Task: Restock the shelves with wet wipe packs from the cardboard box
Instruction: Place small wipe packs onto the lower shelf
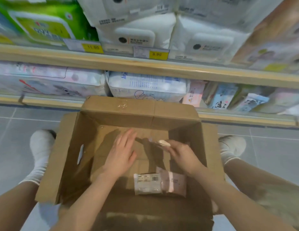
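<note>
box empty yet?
No: two wet wipe packs lie on the floor of the cardboard box, near its near wall, and the right hand grips a third pack.

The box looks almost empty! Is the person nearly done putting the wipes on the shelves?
Nearly, it seems. The cardboard box shows mostly bare bottom, and the shelves look well stocked. In hand: the right hand grips one small pack, seen edge-on, while the left hand hovers open beside it. Left: two packs still lie in the box near the person.
</note>
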